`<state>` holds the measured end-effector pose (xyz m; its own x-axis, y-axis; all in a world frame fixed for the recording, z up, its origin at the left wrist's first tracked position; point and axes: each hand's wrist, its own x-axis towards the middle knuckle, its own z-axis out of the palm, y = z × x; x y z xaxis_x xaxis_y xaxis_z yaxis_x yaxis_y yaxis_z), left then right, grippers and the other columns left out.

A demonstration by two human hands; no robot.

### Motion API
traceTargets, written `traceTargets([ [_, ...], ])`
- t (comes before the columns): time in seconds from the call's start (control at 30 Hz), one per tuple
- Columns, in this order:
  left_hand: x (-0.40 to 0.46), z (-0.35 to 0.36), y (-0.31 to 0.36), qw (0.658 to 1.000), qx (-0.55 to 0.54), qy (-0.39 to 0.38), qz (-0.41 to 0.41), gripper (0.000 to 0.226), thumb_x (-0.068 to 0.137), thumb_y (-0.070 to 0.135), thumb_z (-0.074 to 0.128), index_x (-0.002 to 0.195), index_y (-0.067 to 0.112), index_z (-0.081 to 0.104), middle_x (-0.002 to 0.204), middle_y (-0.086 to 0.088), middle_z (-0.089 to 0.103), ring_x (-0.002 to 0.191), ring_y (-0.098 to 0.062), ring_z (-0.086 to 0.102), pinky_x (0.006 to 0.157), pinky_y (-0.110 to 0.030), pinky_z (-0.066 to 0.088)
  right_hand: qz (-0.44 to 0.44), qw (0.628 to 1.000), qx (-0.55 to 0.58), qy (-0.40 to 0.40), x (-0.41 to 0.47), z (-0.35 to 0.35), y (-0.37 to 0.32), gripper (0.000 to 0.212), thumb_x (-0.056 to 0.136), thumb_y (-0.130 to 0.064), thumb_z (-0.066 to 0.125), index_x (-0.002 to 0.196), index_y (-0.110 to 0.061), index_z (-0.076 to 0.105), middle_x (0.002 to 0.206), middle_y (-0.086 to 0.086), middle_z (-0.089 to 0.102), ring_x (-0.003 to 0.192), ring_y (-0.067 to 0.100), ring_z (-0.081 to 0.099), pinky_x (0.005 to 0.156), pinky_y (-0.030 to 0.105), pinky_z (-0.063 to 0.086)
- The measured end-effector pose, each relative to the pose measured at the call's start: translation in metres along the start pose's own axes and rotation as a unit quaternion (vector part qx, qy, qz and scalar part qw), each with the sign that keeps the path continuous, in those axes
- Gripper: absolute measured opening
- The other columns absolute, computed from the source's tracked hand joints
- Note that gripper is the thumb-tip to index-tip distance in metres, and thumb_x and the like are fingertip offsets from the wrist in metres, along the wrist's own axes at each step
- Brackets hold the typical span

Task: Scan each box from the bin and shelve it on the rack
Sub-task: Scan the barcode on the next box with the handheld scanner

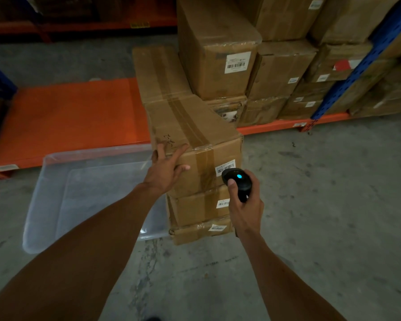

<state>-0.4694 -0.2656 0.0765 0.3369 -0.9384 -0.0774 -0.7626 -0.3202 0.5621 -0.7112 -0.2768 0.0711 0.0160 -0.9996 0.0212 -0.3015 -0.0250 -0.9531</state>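
Scanner is closing in on the label of the top box

The right hand (243, 205) is gripping a black scanner (237, 181), thumb on top, and it is pointing at the white label (225, 167) just beyond it. The left hand (166, 169) is resting with straight fingers on the near corner of the top box (190, 130), which is sitting on a stack of boxes (199, 214) under that hand. A clear bin (56, 172) is lying on the floor (322, 193) left of the left hand, the orange rack (67, 112) beyond it.
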Motion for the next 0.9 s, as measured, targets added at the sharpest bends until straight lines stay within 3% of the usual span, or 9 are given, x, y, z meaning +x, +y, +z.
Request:
traceTargets([
  [0.23, -0.002, -0.002, 0.002, 1.0, -0.003, -0.001, 0.0, 0.058, 0.097, 0.045, 0.057, 0.15, 0.047, 0.032, 0.158, -0.015, 0.006, 0.145, -0.045, 0.014, 0.105, -0.066, 0.04, 0.003, 1.0, 0.002, -0.001, -0.003, -0.001, -0.002, 0.039, 0.089, -0.064, 0.062, 0.124, -0.069, 0.045, 0.106, -0.049, 0.06, 0.102, -0.018, 0.061, 0.075, 0.005, 0.051],
  [0.47, -0.005, -0.004, 0.003, 1.0, -0.02, 0.01, 0.009, 0.057, 0.098, 0.04, 0.058, 0.15, 0.047, 0.033, 0.16, -0.015, 0.007, 0.147, -0.041, 0.013, 0.106, -0.064, 0.04, 0.01, 1.0, -0.004, -0.003, -0.006, 0.0, -0.007, 0.041, 0.087, -0.065, 0.062, 0.125, -0.066, 0.048, 0.105, -0.032, 0.066, 0.101, -0.017, 0.062, 0.075, 0.005, 0.05],
  [0.57, -0.004, -0.008, 0.0, 0.999, -0.034, 0.019, 0.012, 0.057, 0.098, 0.035, 0.06, 0.149, 0.045, 0.037, 0.162, -0.013, 0.008, 0.148, -0.04, 0.014, 0.109, -0.061, 0.038, 0.008, 1.0, -0.007, -0.016, -0.005, -0.002, -0.011, 0.039, 0.087, -0.066, 0.062, 0.123, -0.067, 0.047, 0.103, -0.039, 0.066, 0.101, -0.017, 0.062, 0.075, 0.005, 0.05],
  [0.77, -0.008, -0.037, -0.048, 0.996, -0.076, 0.017, 0.038, 0.056, 0.094, 0.022, 0.067, 0.145, 0.038, 0.048, 0.16, -0.012, 0.021, 0.145, -0.033, 0.028, 0.12, -0.047, 0.03, 0.026, 0.998, -0.016, -0.051, 0.0, -0.004, -0.01, 0.038, 0.084, -0.07, 0.062, 0.118, -0.072, 0.046, 0.103, -0.048, 0.062, 0.097, -0.019, 0.062, 0.071, 0.003, 0.048],
  [0.9, -0.013, -0.055, -0.088, 0.995, -0.071, 0.013, 0.073, 0.057, 0.091, 0.022, 0.071, 0.141, 0.039, 0.051, 0.158, -0.013, 0.027, 0.147, -0.027, 0.027, 0.12, -0.042, 0.028, 0.046, 0.997, -0.022, -0.055, 0.003, 0.002, 0.005, 0.039, 0.081, -0.074, 0.062, 0.117, -0.074, 0.045, 0.103, -0.032, 0.067, 0.099, -0.018, 0.062, 0.072, 0.007, 0.052],
])
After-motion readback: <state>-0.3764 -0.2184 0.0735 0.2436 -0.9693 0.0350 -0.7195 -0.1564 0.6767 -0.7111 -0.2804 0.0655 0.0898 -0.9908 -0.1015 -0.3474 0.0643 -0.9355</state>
